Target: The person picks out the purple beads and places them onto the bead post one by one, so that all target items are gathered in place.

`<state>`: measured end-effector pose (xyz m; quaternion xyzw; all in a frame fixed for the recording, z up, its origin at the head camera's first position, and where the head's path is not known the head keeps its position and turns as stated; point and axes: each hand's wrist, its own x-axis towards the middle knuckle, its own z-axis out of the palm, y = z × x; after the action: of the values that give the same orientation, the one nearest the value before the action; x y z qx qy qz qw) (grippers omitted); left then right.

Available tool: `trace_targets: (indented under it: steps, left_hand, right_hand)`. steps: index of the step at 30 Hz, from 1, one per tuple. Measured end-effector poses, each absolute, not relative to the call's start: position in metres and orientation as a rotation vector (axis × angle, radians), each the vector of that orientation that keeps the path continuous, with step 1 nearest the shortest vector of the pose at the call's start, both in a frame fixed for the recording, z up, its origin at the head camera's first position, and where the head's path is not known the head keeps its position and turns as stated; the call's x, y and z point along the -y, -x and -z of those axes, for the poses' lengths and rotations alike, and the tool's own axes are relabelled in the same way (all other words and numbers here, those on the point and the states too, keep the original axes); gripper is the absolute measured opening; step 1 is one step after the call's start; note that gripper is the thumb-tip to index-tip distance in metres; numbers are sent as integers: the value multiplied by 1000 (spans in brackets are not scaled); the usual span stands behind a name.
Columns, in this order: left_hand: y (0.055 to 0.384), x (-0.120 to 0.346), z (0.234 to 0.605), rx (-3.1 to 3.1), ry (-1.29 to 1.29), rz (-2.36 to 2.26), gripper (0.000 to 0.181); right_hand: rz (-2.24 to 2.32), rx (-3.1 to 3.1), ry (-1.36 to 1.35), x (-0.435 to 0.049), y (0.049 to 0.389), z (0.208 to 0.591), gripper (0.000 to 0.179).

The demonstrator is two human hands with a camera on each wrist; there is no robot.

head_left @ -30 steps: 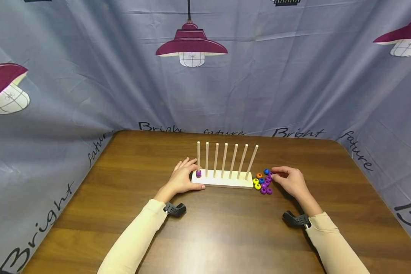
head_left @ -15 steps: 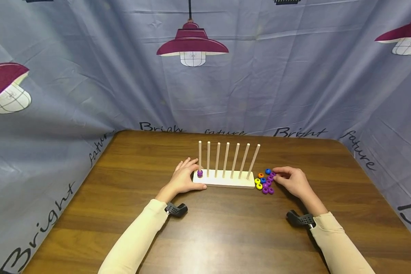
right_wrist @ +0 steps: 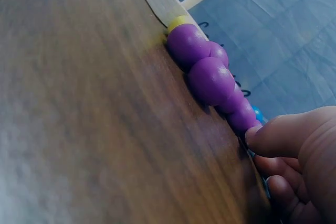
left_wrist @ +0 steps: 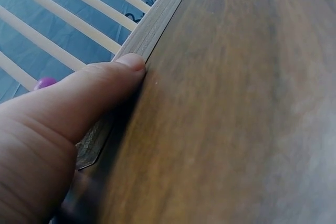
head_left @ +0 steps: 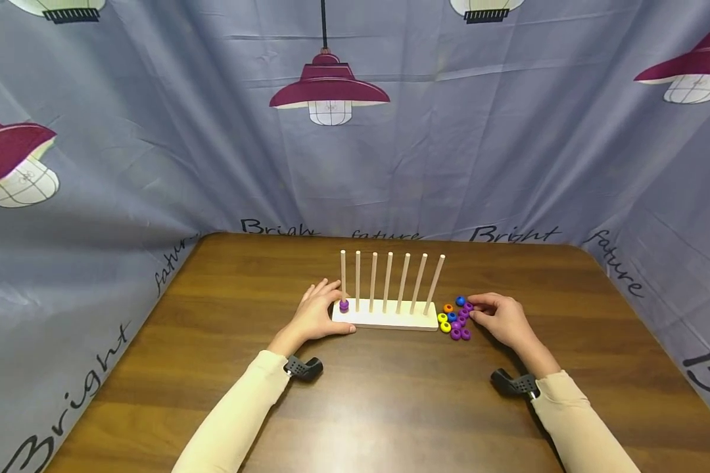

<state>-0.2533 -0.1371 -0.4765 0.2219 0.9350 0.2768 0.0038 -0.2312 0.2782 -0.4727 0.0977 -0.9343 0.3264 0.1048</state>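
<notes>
A pale wooden peg board (head_left: pixel 390 320) with several upright pegs stands mid-table. Purple beads (head_left: pixel 344 306) sit low on its leftmost peg. My left hand (head_left: pixel 316 315) grips the board's left end; in the left wrist view the thumb (left_wrist: pixel 105 85) presses along the front edge, while the other fingers reach behind. To the right, my right hand (head_left: pixel 503 320) pinches a purple bead (head_left: pixel 469 307) at the edge of the loose pile, between thumb and index finger. In the right wrist view the thumb (right_wrist: pixel 278 135) meets the last purple bead (right_wrist: pixel 244 116) of the row.
Beside the board's right end lie several loose beads: yellow (head_left: pixel 445 327), orange (head_left: pixel 448 308), blue (head_left: pixel 460 301) and more purple (head_left: pixel 455 334). The brown wooden table (head_left: pixel 390 407) runs back to a grey-blue curtain (head_left: pixel 420 164) printed with lamps.
The head view has shifted a little, so everything sits slightly lower in it. Both hands keep their places at the peg board and the bead pile.
</notes>
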Motion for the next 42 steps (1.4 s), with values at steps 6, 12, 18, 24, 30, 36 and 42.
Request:
trace_targets:
  steps: [6,12,18,24,30,36,42]
  left_hand:
    - [252,138,481,-2917,-686,-904,66]
    - [253,136,480,-2921,-698,-898,65]
    - [252,138,478,-2919,-695,-890,66]
    - [251,138,479,-2923,-694,-886,66]
    - [251,137,476,-2918,-683,-878,66]
    - [253,137,476,-2919,-687,-880,66]
    - [252,137,475,-2920,-687,-873,66]
  right_hand:
    - [-959,2762,-284,-278,231,476,24]
    - [-946,2765,-285,-279,230,474,24]
    - [-955,2764,-283,-277,228,473,23]
    - [-918,2772,-309,-277,228,474,24]
    - [-870,2786,-337,-277,230,472,25]
    - [-849,2775,-378,-276,230,471,27]
    - [-838,2748,-399,-275,228,470,22]
